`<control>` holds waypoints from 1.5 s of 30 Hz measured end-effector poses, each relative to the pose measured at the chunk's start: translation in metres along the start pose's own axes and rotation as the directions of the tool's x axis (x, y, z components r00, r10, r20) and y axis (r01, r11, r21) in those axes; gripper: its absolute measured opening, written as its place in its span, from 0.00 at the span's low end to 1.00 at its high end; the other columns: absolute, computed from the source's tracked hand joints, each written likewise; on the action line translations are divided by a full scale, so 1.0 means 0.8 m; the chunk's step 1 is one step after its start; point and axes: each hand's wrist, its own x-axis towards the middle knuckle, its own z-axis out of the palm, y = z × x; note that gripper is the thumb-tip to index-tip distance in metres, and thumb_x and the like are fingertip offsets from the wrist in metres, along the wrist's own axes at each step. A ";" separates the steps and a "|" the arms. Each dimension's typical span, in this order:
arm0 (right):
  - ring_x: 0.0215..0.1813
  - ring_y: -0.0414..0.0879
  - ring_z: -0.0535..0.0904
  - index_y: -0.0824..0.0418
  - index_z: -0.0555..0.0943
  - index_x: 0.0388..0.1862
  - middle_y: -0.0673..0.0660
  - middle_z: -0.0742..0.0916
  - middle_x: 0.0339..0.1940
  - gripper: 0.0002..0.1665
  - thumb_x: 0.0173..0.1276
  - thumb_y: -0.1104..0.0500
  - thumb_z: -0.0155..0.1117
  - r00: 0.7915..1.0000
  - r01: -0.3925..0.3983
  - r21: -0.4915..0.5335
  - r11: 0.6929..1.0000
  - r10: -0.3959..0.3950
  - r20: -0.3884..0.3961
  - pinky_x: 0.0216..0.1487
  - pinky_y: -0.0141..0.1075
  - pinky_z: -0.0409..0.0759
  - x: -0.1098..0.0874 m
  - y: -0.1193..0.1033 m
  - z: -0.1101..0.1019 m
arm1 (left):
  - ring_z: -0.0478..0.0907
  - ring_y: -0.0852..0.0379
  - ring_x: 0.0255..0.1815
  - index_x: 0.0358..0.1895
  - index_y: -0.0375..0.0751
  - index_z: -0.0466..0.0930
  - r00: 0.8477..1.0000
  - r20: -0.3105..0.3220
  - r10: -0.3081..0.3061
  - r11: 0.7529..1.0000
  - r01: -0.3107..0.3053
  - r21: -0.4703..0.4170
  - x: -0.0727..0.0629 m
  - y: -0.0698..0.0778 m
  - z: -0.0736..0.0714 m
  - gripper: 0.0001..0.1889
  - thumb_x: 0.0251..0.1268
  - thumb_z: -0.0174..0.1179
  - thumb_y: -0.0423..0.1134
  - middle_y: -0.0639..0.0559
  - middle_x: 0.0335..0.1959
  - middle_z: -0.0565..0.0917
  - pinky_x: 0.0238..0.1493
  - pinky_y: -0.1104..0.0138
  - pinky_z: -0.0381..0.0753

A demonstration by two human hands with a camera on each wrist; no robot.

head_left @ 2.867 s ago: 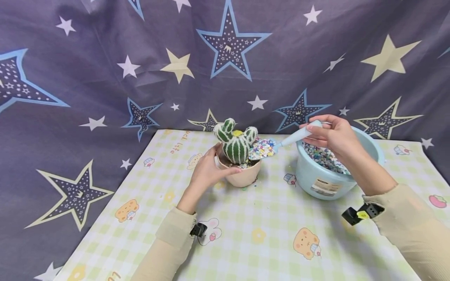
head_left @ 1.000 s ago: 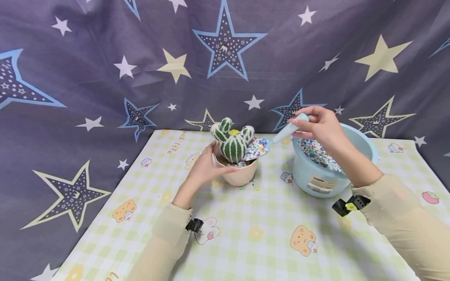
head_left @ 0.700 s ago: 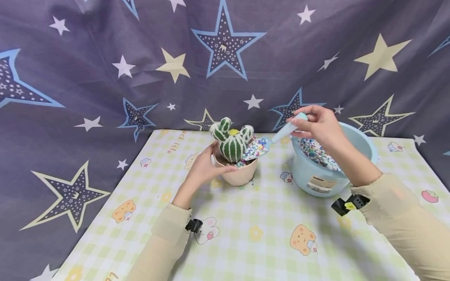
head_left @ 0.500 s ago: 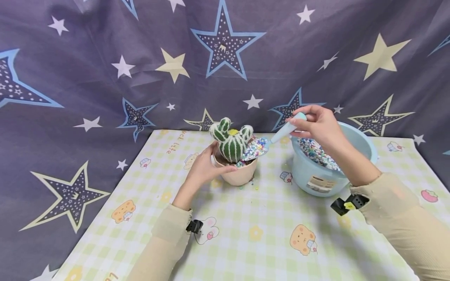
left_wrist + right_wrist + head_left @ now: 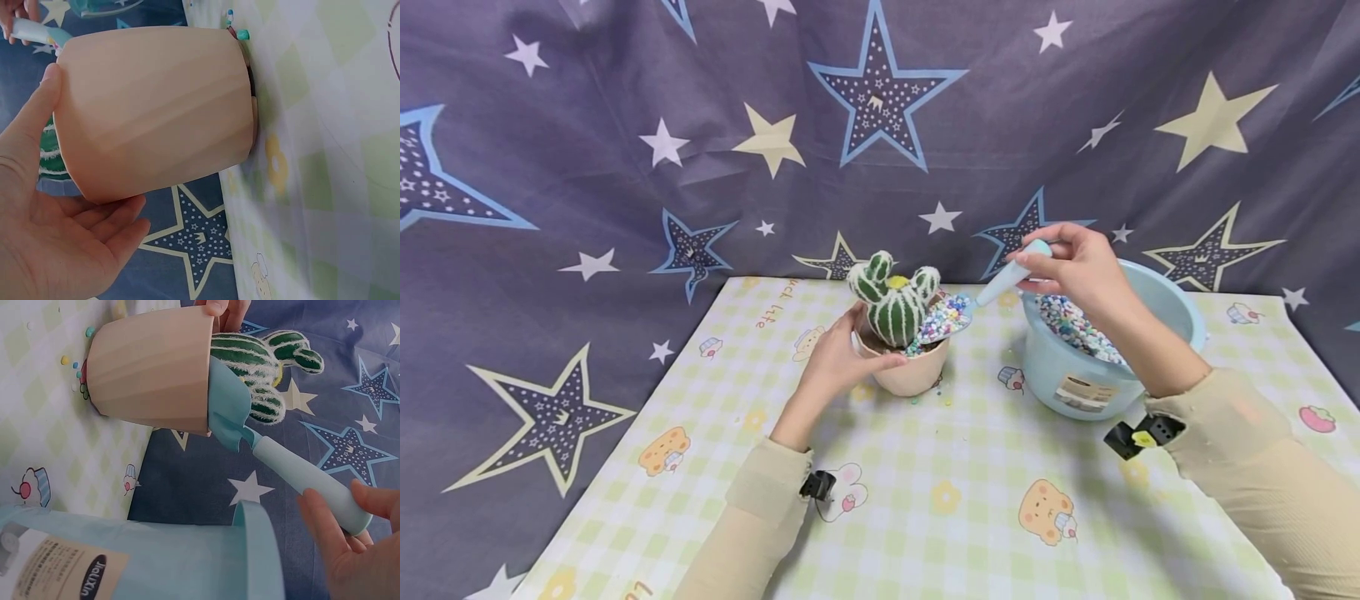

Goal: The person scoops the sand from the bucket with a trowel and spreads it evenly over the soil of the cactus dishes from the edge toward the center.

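Observation:
A toy cactus, green with white fuzzy stripes and a yellow top, stands in a peach flowerpot. My left hand grips the pot from the left, its thumb at the rim and the fingers round the far side. In my right hand is the end of a light blue trowel. The trowel's blade leans down over the pot's right rim, heaped with small multicoloured beads. Some beads lie in the pot beside the cactus.
To the right, under my right forearm, stands a light blue bucket partly filled with similar beads. A few loose beads lie by the pot's base. The checked tablecloth meets a dark star-patterned curtain behind.
Since the oldest frame, the trowel has moved left and tipped more steeply into the pot, and more beads show beside the cactus. Over the last half second, both hands have stayed nearly still.

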 end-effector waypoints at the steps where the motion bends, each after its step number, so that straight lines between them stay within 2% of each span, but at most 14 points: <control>1: 0.39 0.35 0.89 0.66 0.74 0.51 0.43 0.90 0.33 0.14 0.71 0.63 0.64 1.000 -0.001 -0.006 1.000 0.001 0.000 0.43 0.32 0.88 0.000 0.000 0.000 | 0.63 0.41 0.76 0.81 0.44 0.49 1.000 0.000 -0.001 1.000 0.001 0.001 0.000 0.000 0.000 0.61 0.47 0.73 0.66 0.42 0.78 0.62 0.75 0.46 0.67; 16: 0.37 0.34 0.88 0.65 0.75 0.52 0.43 0.89 0.30 0.16 0.69 0.61 0.66 1.000 0.023 -0.105 0.994 -0.025 -0.014 0.42 0.33 0.89 0.003 -0.005 0.007 | 0.64 0.41 0.76 0.81 0.45 0.49 1.000 -0.017 -0.021 1.000 0.021 0.006 0.000 0.002 0.001 0.61 0.46 0.74 0.65 0.43 0.78 0.64 0.75 0.47 0.67; 24: 0.38 0.33 0.87 0.68 0.73 0.55 0.41 0.89 0.31 0.20 0.70 0.61 0.66 1.000 0.026 -0.118 0.993 -0.027 -0.012 0.44 0.34 0.89 0.002 -0.008 0.009 | 0.64 0.40 0.76 0.80 0.44 0.50 0.999 -0.040 -0.019 1.000 0.019 0.015 -0.002 0.002 0.002 0.62 0.45 0.74 0.65 0.42 0.78 0.64 0.76 0.48 0.65; 38: 0.37 0.34 0.88 0.66 0.75 0.55 0.42 0.88 0.30 0.20 0.70 0.59 0.67 0.999 0.034 -0.196 0.980 -0.038 -0.016 0.45 0.37 0.89 0.002 -0.012 0.014 | 0.64 0.40 0.76 0.80 0.44 0.50 0.998 -0.050 -0.027 0.999 0.028 0.020 -0.002 0.004 0.004 0.62 0.45 0.74 0.66 0.43 0.78 0.64 0.75 0.48 0.66; 45: 0.34 0.33 0.88 0.66 0.75 0.56 0.42 0.88 0.30 0.21 0.69 0.58 0.67 0.999 0.033 -0.239 0.971 -0.039 -0.021 0.42 0.34 0.89 0.004 -0.014 0.020 | 0.66 0.40 0.75 0.80 0.44 0.51 0.998 -0.058 -0.017 0.999 0.019 0.030 -0.003 0.005 0.004 0.62 0.44 0.74 0.66 0.43 0.77 0.65 0.74 0.48 0.68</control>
